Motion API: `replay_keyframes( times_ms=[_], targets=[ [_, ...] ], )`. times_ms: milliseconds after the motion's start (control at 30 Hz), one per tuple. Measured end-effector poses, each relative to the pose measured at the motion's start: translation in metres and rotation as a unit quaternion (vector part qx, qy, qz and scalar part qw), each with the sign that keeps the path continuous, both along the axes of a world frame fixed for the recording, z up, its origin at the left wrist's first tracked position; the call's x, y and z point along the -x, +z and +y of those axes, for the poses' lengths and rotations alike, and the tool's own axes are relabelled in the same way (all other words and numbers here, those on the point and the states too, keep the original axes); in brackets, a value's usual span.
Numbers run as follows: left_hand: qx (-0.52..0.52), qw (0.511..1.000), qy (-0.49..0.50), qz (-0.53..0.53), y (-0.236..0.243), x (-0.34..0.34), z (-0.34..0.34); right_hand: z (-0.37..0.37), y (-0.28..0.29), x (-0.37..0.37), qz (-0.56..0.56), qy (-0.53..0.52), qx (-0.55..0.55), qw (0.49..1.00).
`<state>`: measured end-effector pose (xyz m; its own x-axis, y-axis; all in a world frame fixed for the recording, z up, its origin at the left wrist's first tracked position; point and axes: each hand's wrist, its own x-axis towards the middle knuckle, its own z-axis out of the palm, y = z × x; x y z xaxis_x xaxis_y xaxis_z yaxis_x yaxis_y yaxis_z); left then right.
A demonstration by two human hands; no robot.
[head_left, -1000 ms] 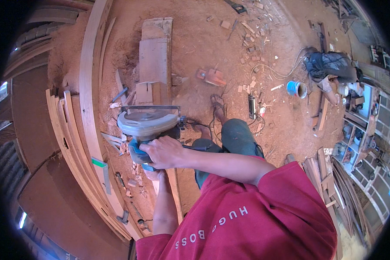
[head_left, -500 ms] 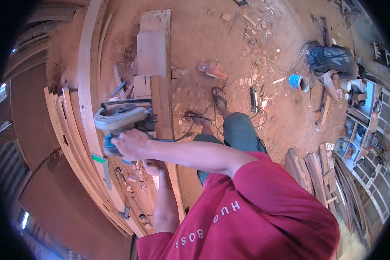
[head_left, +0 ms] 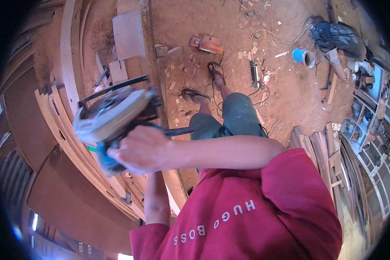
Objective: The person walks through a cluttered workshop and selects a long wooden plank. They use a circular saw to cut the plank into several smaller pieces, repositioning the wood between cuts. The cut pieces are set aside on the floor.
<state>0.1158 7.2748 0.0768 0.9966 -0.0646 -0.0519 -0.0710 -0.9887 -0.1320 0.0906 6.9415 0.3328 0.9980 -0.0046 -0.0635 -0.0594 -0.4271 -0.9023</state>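
Observation:
My right hand [head_left: 143, 149] is closed round the rear handle of a circular saw [head_left: 112, 113], which has a pale blade guard, a dark base plate and a teal body. The saw is tilted and blurred, its base plate facing away from me, above a wooden bench. A black cord leaves it to the right. Below it runs a long wooden beam [head_left: 171, 177], with a short board [head_left: 130, 37] lying farther off. My left forearm [head_left: 157, 201] rises beneath the right one. My left hand is hidden behind my right forearm, so its fingers do not show.
Long planks [head_left: 65, 123] lean along the left. On the sandy floor are an orange power tool [head_left: 209, 44], a blue bucket [head_left: 298, 56], a black power strip [head_left: 254, 74] and wood scraps. A co-worker [head_left: 340, 43] bends at the right, beyond stacked timber [head_left: 320, 151].
My right hand has lifted the circular saw nearer to me and tilted it. My left hand, partly visible beside the beam before, is now covered by my right forearm.

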Motion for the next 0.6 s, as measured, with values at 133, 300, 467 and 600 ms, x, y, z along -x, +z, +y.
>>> replay_keyframes(
  times_ms=[133, 300, 467, 600],
  targets=[
    [-0.158, 0.985, -0.072, -0.024, -0.050, -0.014, 0.026, -0.038, -0.013, 0.072, 0.081, -0.069, 0.009, 0.994],
    [0.088, 0.991, 0.097, 0.027, 0.032, -0.008, -0.050, -0.080, -0.024, 0.148, 0.132, -0.146, 0.067, 0.978],
    [0.274, 0.948, 0.158, 0.047, 0.023, -0.013, -0.017, -0.081, -0.036, 0.172, 0.161, -0.152, 0.098, 0.970],
    [0.186, 0.979, 0.088, 0.008, 0.014, 0.001, 0.027, -0.063, -0.038, 0.167, 0.121, -0.166, 0.032, 0.978]
  ],
)
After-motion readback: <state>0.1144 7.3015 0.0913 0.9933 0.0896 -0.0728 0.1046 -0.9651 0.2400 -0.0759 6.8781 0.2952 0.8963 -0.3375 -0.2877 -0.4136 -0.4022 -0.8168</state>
